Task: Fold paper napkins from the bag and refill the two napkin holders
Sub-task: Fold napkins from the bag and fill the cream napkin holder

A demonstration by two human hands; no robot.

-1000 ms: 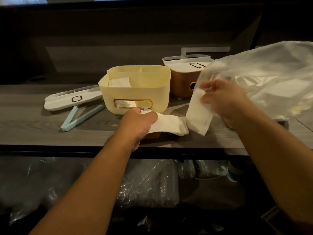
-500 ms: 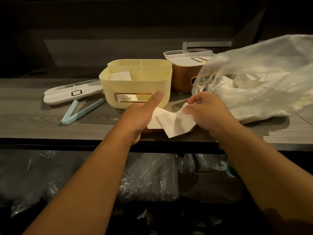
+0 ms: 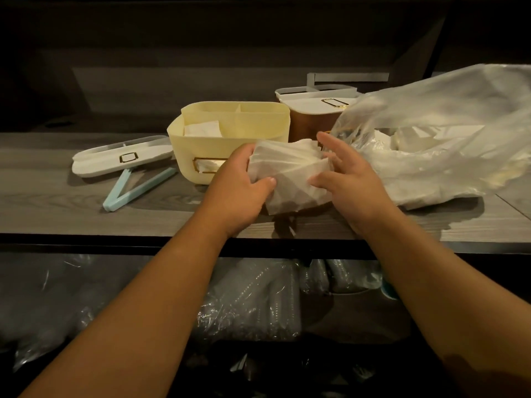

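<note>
— Grey wood-grain table (image 3: 43, 202), dark front edge just under both wrists; free strip of table left of the left hand (image 3: 240, 186), around the blue clip (image 3: 138, 187).
— Hands?
— Left hand's fingers curl round the white napkin (image 3: 290, 175), thumb on top. Right hand (image 3: 349, 179) touches its other side, fingers spread and straight. Napkin is held above the table's front edge, before the yellow holder (image 3: 232, 139).
— Room?
— Dim, dark wall behind, plastic-wrapped goods on the shelf below.
— Counts?
— Two holders: yellow open, brown holder (image 3: 309, 124) lidded. One loose white lid (image 3: 123, 159), one clear bag (image 3: 448, 133) of napkins at right, touching the brown one.
</note>
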